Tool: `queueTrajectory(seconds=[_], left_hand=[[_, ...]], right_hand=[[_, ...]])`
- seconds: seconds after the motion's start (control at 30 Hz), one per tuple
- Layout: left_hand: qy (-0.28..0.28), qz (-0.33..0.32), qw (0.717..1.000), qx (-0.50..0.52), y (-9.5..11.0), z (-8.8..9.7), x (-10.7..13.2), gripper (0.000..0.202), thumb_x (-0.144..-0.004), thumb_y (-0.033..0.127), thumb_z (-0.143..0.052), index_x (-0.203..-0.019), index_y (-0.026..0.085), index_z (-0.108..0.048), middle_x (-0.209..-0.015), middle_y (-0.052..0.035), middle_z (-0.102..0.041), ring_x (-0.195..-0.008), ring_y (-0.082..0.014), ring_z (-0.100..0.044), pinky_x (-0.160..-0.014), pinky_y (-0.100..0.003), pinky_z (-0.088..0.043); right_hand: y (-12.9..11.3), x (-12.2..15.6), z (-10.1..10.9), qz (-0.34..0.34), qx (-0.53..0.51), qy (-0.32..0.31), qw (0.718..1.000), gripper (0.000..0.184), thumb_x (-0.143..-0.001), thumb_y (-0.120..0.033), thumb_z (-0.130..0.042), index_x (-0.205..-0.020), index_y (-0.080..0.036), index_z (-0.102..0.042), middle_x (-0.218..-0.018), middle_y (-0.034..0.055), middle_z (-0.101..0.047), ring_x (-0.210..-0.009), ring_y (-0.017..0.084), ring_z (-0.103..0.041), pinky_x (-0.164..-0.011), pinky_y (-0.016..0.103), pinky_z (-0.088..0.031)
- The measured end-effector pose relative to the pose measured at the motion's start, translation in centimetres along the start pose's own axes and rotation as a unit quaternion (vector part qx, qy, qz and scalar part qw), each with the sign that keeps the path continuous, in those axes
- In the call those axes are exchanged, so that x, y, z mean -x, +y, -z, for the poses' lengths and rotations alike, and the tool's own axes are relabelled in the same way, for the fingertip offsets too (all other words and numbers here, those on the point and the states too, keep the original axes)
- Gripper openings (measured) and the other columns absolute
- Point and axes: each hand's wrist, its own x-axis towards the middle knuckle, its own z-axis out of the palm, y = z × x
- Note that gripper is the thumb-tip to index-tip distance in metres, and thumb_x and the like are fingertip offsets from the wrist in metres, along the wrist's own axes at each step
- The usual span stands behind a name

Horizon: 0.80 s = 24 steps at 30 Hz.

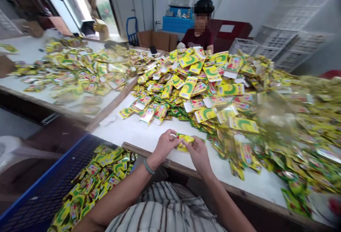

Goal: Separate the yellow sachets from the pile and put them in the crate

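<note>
Above the front edge of the white table, my left hand (167,143) and my right hand (198,152) pinch a small yellow-and-green packet (183,143) between them. The left fingers grip its left end, and the right thumb and fingers close on its right side. Its print is too small to read. Just beyond my hands, a large heap of yellow boxes and packets (189,88) covers the table. More green-edged packets (237,154) spill along the right, near my right hand.
A blue plastic crate (44,193) full of similar packets stands at my lower left. Wooden strips edge the table (105,132). Another table (29,47) on the left bears more packets. Across the heap sits a person (199,36). White crates (274,43) are stacked at the back right.
</note>
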Motion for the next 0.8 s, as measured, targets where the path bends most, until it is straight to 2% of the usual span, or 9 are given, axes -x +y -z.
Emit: queueTrajectory(seconds=[0.1,0.2,0.27,0.3,0.37,0.43,0.5,0.63,0.8], left_hand=[[0.001,-0.022,0.999,-0.037,-0.2,0.4,-0.2,0.028,-0.067,0.035,-0.071,-0.079,0.018,-0.052,-0.046,0.0113,-0.039,-0.044,-0.0076,-0.038,-0.049,-0.022,-0.033],[-0.040,-0.027,0.992,-0.116,0.9,2.0,-0.6,0.021,-0.070,0.033,-0.069,-0.079,0.018,-0.056,-0.054,0.0058,-0.051,-0.051,-0.0113,-0.048,-0.053,-0.024,-0.038],[0.039,-0.058,0.972,-0.227,2.4,4.1,-1.7,0.017,-0.075,0.033,-0.064,-0.081,0.017,-0.060,-0.069,-0.0017,-0.063,-0.067,-0.0168,-0.059,-0.064,-0.028,-0.045],[0.121,-0.082,0.943,-0.300,3.2,5.3,-2.4,0.018,-0.078,0.033,-0.062,-0.085,0.017,-0.061,-0.080,-0.0057,-0.066,-0.078,-0.0201,-0.062,-0.072,-0.031,-0.047],[0.265,-0.098,0.845,-0.454,4.8,7.8,-4.2,0.031,-0.081,0.038,-0.061,-0.102,0.015,-0.061,-0.101,-0.0137,-0.067,-0.099,-0.0279,-0.061,-0.084,-0.037,-0.046],[0.291,-0.072,0.761,-0.576,5.8,9.5,-5.6,0.053,-0.077,0.040,-0.066,-0.120,0.011,-0.054,-0.112,-0.0204,-0.063,-0.110,-0.0345,-0.056,-0.089,-0.041,-0.044],[0.250,-0.038,0.720,-0.647,6.1,10.1,-6.3,0.068,-0.075,0.038,-0.069,-0.131,0.010,-0.045,-0.114,-0.0227,-0.062,-0.111,-0.0370,-0.056,-0.087,-0.041,-0.045],[0.206,0.008,0.738,-0.642,5.0,8.1,-4.9,0.073,-0.082,0.048,-0.058,-0.139,0.011,-0.033,-0.101,-0.0195,-0.068,-0.095,-0.0347,-0.065,-0.075,-0.037,-0.047],[0.192,0.032,0.777,-0.598,3.6,5.3,-2.1,0.083,-0.083,0.070,-0.039,-0.134,0.004,-0.037,-0.091,-0.0220,-0.071,-0.089,-0.0372,-0.068,-0.069,-0.037,-0.045]], right_hand=[[0.0,0.2,-0.4,-0.070,-0.115,-0.017,0.991,0.057,-0.059,-0.047,-0.081,-0.103,-0.022,-0.056,-0.080,0.0027,-0.069,-0.070,0.020,-0.065,-0.068,0.035,-0.053],[-0.2,0.4,-0.5,-0.105,-0.098,-0.043,0.989,0.054,-0.058,-0.047,-0.082,-0.098,-0.019,-0.058,-0.077,0.0037,-0.068,-0.066,0.020,-0.064,-0.067,0.034,-0.052],[-0.3,0.6,-0.2,-0.084,-0.037,-0.043,0.995,0.047,-0.062,-0.048,-0.078,-0.093,-0.018,-0.059,-0.073,0.0025,-0.066,-0.064,0.019,-0.062,-0.064,0.032,-0.051],[-0.2,0.7,-0.1,-0.069,-0.001,-0.044,0.997,0.044,-0.065,-0.049,-0.076,-0.092,-0.019,-0.059,-0.071,0.0016,-0.065,-0.062,0.019,-0.061,-0.061,0.031,-0.049],[0.1,0.7,0.1,-0.037,0.079,-0.057,0.995,0.038,-0.071,-0.049,-0.068,-0.092,-0.020,-0.058,-0.069,0.0004,-0.063,-0.060,0.018,-0.058,-0.057,0.029,-0.047],[0.5,0.7,0.2,-0.003,0.158,-0.069,0.985,0.031,-0.076,-0.048,-0.060,-0.089,-0.021,-0.057,-0.067,0.0002,-0.061,-0.059,0.018,-0.056,-0.056,0.029,-0.045],[0.9,0.5,0.4,0.017,0.228,-0.055,0.972,0.026,-0.079,-0.046,-0.054,-0.087,-0.021,-0.056,-0.065,0.0003,-0.060,-0.059,0.019,-0.057,-0.057,0.030,-0.045],[1.6,-0.3,1.7,0.003,0.301,0.014,0.954,0.029,-0.079,-0.046,-0.051,-0.093,-0.021,-0.057,-0.068,0.0023,-0.063,-0.062,0.022,-0.060,-0.061,0.032,-0.046],[2.2,-0.3,3.1,-0.011,0.227,0.020,0.974,0.042,-0.071,-0.046,-0.064,-0.102,-0.020,-0.059,-0.078,0.0033,-0.067,-0.067,0.020,-0.060,-0.062,0.031,-0.047]])
